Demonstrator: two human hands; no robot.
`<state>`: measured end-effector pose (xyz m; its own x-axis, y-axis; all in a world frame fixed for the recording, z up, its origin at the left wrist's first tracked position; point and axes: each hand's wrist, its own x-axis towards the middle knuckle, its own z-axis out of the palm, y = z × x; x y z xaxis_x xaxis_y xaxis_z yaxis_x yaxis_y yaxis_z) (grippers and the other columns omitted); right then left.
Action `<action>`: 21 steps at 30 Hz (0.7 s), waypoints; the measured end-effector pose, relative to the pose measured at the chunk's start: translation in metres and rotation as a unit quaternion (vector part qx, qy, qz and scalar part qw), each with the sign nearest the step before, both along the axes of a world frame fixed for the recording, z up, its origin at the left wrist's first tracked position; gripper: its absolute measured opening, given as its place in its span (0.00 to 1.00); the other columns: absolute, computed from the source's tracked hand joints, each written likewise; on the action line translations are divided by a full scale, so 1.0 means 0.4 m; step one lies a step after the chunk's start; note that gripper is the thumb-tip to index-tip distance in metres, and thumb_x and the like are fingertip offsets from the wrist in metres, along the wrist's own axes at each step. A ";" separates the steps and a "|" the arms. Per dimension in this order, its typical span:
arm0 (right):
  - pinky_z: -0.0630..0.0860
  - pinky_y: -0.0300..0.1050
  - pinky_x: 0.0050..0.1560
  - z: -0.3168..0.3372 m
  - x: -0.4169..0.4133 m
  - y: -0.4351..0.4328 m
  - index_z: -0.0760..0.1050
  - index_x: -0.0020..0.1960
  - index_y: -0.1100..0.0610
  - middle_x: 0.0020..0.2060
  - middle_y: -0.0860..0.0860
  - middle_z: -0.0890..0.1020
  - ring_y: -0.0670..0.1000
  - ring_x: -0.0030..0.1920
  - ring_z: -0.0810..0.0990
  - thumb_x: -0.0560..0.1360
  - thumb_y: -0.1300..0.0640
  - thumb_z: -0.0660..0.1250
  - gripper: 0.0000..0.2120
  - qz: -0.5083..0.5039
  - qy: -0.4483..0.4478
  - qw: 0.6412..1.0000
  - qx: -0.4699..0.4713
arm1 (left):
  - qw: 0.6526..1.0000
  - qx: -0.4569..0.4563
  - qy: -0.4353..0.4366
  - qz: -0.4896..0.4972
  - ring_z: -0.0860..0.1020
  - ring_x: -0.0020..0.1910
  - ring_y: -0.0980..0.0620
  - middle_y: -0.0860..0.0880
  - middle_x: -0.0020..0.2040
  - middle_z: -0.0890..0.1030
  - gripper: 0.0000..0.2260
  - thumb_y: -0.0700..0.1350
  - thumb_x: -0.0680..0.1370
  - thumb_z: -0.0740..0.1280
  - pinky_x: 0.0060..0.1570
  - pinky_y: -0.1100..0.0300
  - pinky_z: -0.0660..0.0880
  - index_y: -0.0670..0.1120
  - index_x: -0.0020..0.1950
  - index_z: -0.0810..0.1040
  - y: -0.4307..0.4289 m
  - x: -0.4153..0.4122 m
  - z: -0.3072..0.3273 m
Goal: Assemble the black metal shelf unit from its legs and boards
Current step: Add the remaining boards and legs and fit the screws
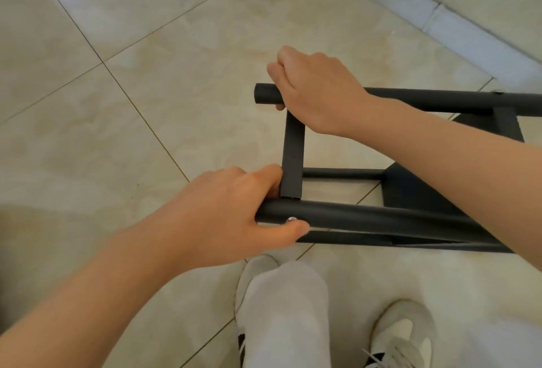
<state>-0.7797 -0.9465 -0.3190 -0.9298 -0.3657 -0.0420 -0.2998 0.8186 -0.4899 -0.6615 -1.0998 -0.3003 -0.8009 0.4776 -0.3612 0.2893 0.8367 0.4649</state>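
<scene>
Beyond my white sneakers (401, 335), my left hand (231, 215) is gripping the near black round metal leg (366, 216); my right hand (316, 86) is gripping the far black round metal leg (425, 97).

Shelf unit (410, 191), blk metal, part-built, on its side on floor (176, 103). Near leg (366, 218) & far leg (425, 99): round tubes, approx parallel. Flat crossbar (291, 159) joins them, silver bolt (291, 219) at near end.

shelf frame (381, 217) looking matte black, floor tiles (132, 89) showing creamy beige marbling, trousers (287, 309) and sneakers (404, 326) looking white at the bottom
</scene>
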 end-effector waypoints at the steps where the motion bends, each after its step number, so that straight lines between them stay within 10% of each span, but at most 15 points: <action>1: 0.74 0.56 0.44 -0.004 0.002 0.000 0.66 0.47 0.58 0.39 0.55 0.82 0.59 0.40 0.79 0.84 0.50 0.48 0.16 0.006 0.003 1.000 -0.002 | 1.000 0.009 -0.004 -0.001 0.74 0.36 0.62 0.73 0.40 0.73 0.21 0.79 0.62 0.53 0.39 0.69 0.68 0.64 0.40 0.62 -0.005 0.000 -0.007; 21: 0.65 0.53 0.37 -0.002 0.034 0.011 0.65 0.42 0.60 0.31 0.54 0.72 0.60 0.34 0.71 0.84 0.50 0.51 0.17 0.050 0.022 0.997 -0.053 | 0.974 0.223 -0.001 0.024 0.71 0.27 0.64 0.67 0.28 0.72 0.10 0.64 0.68 0.69 0.30 0.77 0.63 0.78 0.39 0.68 -0.027 0.042 -0.080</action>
